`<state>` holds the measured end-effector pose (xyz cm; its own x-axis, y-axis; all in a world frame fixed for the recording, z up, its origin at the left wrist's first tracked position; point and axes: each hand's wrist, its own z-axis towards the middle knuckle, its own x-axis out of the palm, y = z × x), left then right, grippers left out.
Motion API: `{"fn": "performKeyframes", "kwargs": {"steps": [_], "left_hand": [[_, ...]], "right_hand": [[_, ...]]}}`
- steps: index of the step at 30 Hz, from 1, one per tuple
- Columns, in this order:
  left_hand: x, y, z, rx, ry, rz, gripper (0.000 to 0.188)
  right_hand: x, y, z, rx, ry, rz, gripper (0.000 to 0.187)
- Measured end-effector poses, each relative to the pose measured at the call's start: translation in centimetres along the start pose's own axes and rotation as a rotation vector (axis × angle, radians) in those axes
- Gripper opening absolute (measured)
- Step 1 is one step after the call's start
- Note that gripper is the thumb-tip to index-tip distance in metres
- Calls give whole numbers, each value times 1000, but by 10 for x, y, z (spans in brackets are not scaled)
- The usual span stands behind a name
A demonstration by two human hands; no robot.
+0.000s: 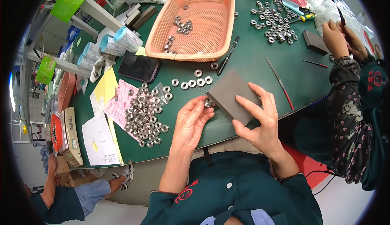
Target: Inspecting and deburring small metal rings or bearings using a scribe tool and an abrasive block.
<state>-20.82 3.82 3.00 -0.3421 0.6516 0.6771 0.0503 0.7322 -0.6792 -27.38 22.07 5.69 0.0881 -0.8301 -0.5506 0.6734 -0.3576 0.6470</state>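
Note:
My left hand (pixel 190 121) pinches a small steel ring (pixel 208 103) between thumb and fingers, close against the lower left edge of a dark grey rectangular block (pixel 233 95). My right hand (pixel 260 113) grips that block from its right side, thumb at the near corner and fingers over the top face. A thin pointed rod (pixel 201 89) shows beside the block's left corner; most of it is hidden. Just beyond my left hand several loose steel rings (pixel 192 83) lie in a row. A larger heap of rings (pixel 144 117) covers a pink sheet (pixel 120 107) to the left.
An orange basket (pixel 195 58) with some rings stands at the far middle, a black pen (pixel 228 55) beside it. A phone (pixel 139 68) lies left. To the right are a red-handled file (pixel 280 83), more rings (pixel 280 28) and a co-worker's hands (pixel 341 40) holding a dark tool.

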Motion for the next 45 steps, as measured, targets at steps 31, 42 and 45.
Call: {"fn": "performKeyframes", "kwargs": {"steps": [31, 42, 45], "left_hand": [[15, 10, 2, 166, -90, 184, 15], [14, -2, 3, 326, -130, 285, 15], [27, 12, -5, 212, -72, 315, 17]], "right_hand": [[-3, 1, -12, 17, -32, -29, 53], [0, 10, -8, -5, -14, -33, 52], [3, 6, 1, -12, -97, -88, 51]]}}
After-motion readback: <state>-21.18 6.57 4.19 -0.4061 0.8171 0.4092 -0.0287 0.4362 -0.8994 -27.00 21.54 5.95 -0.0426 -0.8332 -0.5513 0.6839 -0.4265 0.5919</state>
